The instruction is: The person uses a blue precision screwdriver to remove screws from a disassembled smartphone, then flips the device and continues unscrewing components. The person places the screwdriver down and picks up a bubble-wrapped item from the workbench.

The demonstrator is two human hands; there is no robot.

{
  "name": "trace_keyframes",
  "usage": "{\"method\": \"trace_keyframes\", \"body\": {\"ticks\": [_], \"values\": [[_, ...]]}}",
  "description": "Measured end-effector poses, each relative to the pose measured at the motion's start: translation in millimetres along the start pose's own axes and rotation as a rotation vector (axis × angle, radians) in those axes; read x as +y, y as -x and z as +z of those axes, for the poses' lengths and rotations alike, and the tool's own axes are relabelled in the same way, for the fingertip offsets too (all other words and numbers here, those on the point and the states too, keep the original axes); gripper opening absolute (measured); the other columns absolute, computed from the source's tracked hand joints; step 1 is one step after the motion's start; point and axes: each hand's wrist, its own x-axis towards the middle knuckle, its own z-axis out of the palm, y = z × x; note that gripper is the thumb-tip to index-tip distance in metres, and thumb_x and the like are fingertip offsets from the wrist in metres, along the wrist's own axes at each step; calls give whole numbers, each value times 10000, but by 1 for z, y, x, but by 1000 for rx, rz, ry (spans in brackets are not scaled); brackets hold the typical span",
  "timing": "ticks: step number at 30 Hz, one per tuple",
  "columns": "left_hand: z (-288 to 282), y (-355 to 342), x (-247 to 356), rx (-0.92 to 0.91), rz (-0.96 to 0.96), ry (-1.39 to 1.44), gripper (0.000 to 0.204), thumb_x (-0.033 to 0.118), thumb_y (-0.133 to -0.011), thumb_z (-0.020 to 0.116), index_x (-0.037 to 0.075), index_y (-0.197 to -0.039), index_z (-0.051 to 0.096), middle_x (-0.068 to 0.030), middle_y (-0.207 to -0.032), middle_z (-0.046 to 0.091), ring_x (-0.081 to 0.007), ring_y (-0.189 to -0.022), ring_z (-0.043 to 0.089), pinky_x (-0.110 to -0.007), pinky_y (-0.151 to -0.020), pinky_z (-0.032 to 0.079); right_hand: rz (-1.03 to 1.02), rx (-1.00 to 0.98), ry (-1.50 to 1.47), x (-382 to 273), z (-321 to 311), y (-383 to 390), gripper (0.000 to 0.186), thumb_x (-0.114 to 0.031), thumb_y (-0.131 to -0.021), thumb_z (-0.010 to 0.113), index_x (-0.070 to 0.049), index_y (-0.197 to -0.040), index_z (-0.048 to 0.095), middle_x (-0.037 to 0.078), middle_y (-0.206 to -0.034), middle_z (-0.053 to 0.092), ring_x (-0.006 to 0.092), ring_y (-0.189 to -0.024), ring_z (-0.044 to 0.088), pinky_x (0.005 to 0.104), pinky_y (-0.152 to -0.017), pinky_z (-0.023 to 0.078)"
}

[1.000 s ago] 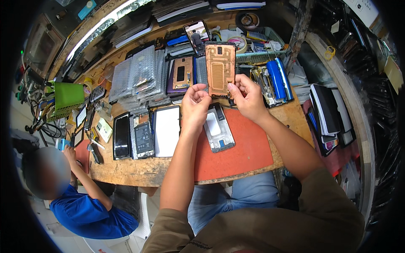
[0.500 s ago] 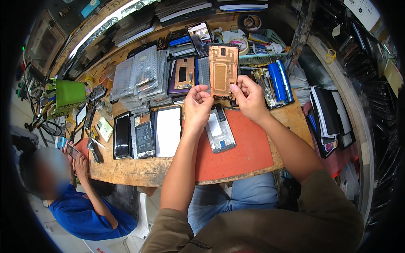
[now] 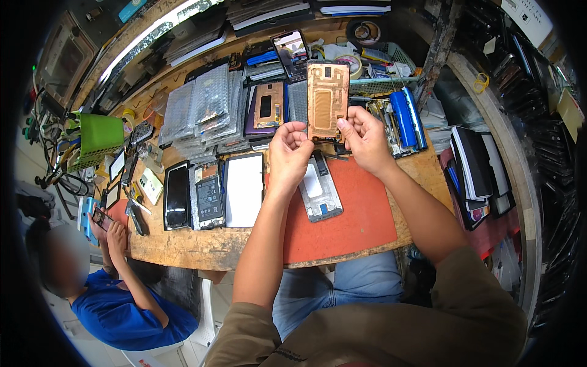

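Between both hands I hold up a copper-coloured phone mid-frame (image 3: 328, 98), its long side upright and its inner face toward me. My left hand (image 3: 290, 151) is closed at its lower left corner, the fingers curled. On the lower right edge my right hand (image 3: 367, 137) grips it, thumb on the face. Below them a grey phone frame with a white patch (image 3: 322, 196) lies on the red mat (image 3: 358, 226). Left of the mat are a white-faced panel (image 3: 244, 192), an opened phone with a black battery (image 3: 209, 199) and a black phone (image 3: 177, 196).
Stacks of bubble-wrapped packs (image 3: 202, 107) stand behind, beside another copper-coloured frame (image 3: 267, 104). A green basket (image 3: 391, 85) of tape and parts sits at the back. Blue cylinders (image 3: 403, 119) lie at right. At left, a person in blue (image 3: 122, 306) handles a phone.
The copper-coloured frame has shifted slightly right in my hands. The person at left has leaned and moved their hands on their phone.
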Motion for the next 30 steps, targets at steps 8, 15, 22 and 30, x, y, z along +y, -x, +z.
{"method": "trace_keyframes", "body": {"ticks": [8, 15, 22, 30], "values": [[-2, -1, -2, -29, 9, -6, 314, -54, -916, 623, -25, -1225, 575, 14, -930, 627, -48, -813, 600, -180, -771, 504, 31, -1, -18, -1, -2, 0, 130, -125, -1058, 616, -5, -1105, 635, -29, -847, 639, -1, -679, 537, 192, -550, 445], [-6, -1, 0, -121, 34, 167, 321, -7, -955, 676, -17, -1252, 556, -6, -957, 655, -84, -850, 642, -240, -848, 548, 61, 11, -55, -7, -6, -5, 130, -133, -1059, 613, -12, -1102, 635, -25, -839, 645, 1, -654, 533, 185, -544, 451], [-6, -1, 3, -177, 20, 294, 333, -25, -963, 653, -10, -1276, 539, -15, -983, 652, -97, -894, 662, -260, -879, 566, 95, -12, -110, -5, -11, -6, 200, -178, -1064, 616, -5, -1164, 632, -6, -898, 667, 13, -620, 532, 177, -558, 453], [-8, -1, 4, -223, 17, 368, 336, -30, -969, 635, -9, -1285, 523, -60, -1005, 676, -147, -902, 669, -302, -893, 562, 106, -11, -134, -7, -11, -7, 204, -196, -1066, 617, -14, -1155, 636, -7, -883, 667, 16, -621, 537, 174, -559, 448]]}}
